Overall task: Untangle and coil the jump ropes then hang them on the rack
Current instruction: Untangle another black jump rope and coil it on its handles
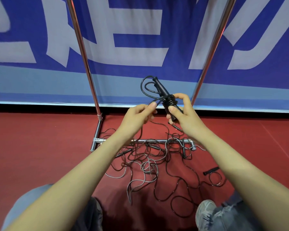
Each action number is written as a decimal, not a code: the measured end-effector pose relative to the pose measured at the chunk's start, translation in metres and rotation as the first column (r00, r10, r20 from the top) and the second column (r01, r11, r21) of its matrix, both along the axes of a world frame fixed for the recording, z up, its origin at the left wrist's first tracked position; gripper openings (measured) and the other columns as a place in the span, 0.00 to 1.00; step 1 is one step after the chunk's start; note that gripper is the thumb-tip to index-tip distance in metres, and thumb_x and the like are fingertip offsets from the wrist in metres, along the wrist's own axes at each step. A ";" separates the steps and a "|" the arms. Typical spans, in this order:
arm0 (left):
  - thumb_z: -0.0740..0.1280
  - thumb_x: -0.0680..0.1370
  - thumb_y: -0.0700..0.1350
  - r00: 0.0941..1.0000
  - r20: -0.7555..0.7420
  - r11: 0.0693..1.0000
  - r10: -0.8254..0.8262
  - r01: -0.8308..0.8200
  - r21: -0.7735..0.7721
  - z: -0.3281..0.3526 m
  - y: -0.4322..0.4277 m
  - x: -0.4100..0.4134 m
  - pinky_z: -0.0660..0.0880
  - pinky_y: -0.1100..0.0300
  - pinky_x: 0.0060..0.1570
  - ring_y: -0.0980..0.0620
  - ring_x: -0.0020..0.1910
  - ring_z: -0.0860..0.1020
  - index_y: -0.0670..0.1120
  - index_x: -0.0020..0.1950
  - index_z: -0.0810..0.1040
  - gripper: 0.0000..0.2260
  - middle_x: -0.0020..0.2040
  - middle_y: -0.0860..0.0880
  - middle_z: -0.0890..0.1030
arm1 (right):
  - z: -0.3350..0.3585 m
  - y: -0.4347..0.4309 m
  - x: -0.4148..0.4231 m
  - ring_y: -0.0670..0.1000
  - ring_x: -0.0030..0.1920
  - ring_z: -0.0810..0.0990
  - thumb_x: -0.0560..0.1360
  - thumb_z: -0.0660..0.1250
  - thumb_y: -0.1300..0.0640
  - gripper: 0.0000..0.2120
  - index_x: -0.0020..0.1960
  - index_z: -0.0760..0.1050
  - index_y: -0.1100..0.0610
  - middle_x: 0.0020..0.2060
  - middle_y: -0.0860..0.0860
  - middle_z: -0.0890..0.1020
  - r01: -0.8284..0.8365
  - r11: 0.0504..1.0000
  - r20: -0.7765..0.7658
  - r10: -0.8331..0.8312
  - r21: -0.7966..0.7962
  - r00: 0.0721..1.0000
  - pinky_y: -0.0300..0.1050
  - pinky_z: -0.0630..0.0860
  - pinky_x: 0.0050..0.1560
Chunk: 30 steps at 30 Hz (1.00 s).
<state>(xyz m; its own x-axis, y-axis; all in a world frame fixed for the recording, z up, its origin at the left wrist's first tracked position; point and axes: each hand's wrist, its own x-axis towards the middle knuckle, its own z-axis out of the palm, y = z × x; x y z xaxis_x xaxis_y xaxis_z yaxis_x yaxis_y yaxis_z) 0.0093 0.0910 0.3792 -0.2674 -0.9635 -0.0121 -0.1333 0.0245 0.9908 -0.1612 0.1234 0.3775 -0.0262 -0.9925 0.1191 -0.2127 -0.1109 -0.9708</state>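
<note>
My right hand (183, 112) grips a pair of black jump rope handles (162, 90) held together, with black cord wound in several turns around their middle. Two loops of that cord stick out to the upper left. My left hand (138, 116) pinches the loose end of the same cord just left of the wound turns. Below my hands, a tangled pile of black and grey jump ropes (150, 164) lies on the red floor. The chrome rack (83, 50) stands behind it, its two uprights rising left and right.
The rack's bottom bar (140, 140) crosses the floor under some of the ropes. A loose black handle (210, 170) lies at the right. A blue and white banner (140, 39) stands behind. My knees and a grey shoe (205, 212) are at the bottom.
</note>
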 end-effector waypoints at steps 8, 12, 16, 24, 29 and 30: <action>0.70 0.76 0.44 0.984 -0.176 0.990 -0.020 0.044 0.136 0.013 -0.008 0.010 0.67 0.67 0.39 0.57 0.33 0.70 0.47 0.46 0.83 0.03 0.32 0.56 0.76 | -0.002 -0.002 -0.006 0.48 0.34 0.75 0.82 0.58 0.60 0.12 0.61 0.63 0.47 0.36 0.52 0.76 -0.025 0.997 -0.002 0.026 0.068 1.000 0.45 0.73 0.43; 0.69 0.78 0.43 0.974 0.217 0.916 0.060 0.032 -0.399 0.012 -0.008 0.015 0.69 0.69 0.44 0.62 0.38 0.73 0.48 0.51 0.82 0.05 0.40 0.57 0.76 | 0.000 -0.004 -0.005 0.47 0.34 0.74 0.82 0.56 0.62 0.20 0.71 0.60 0.47 0.37 0.51 0.74 -0.003 0.998 -0.060 0.007 0.059 0.998 0.40 0.73 0.39; 0.65 0.79 0.41 0.932 0.276 0.740 0.237 0.010 -0.672 0.005 -0.011 0.018 0.64 0.74 0.43 0.64 0.39 0.71 0.45 0.55 0.82 0.08 0.40 0.58 0.69 | -0.004 -0.006 -0.004 0.47 0.37 0.74 0.82 0.57 0.61 0.22 0.73 0.62 0.45 0.41 0.50 0.75 -0.015 0.996 -0.131 0.026 0.084 0.991 0.41 0.73 0.41; 0.72 0.74 0.38 0.984 0.128 0.866 0.125 -0.045 -0.498 0.005 -0.002 0.013 0.66 0.72 0.42 0.62 0.40 0.73 0.51 0.50 0.84 0.09 0.41 0.55 0.74 | -0.008 -0.007 -0.009 0.50 0.36 0.75 0.81 0.58 0.60 0.17 0.64 0.64 0.41 0.38 0.51 0.76 0.045 0.993 -0.176 -0.024 0.113 0.984 0.48 0.73 0.41; 0.72 0.74 0.36 0.954 0.222 0.739 0.200 0.002 -0.674 0.007 -0.004 0.010 0.66 0.74 0.40 0.63 0.37 0.72 0.42 0.48 0.84 0.05 0.41 0.57 0.72 | -0.009 0.000 -0.003 0.51 0.30 0.69 0.82 0.56 0.58 0.12 0.64 0.60 0.49 0.35 0.52 0.74 0.068 0.992 -0.627 0.016 0.110 0.779 0.47 0.64 0.31; 0.72 0.73 0.35 0.951 0.238 0.721 0.196 0.024 -0.692 0.005 -0.004 0.009 0.66 0.74 0.40 0.64 0.36 0.72 0.41 0.47 0.84 0.05 0.41 0.57 0.71 | -0.009 0.000 -0.003 0.52 0.31 0.69 0.82 0.56 0.58 0.12 0.64 0.60 0.50 0.36 0.53 0.74 0.075 0.992 -0.655 0.011 0.103 0.756 0.47 0.64 0.31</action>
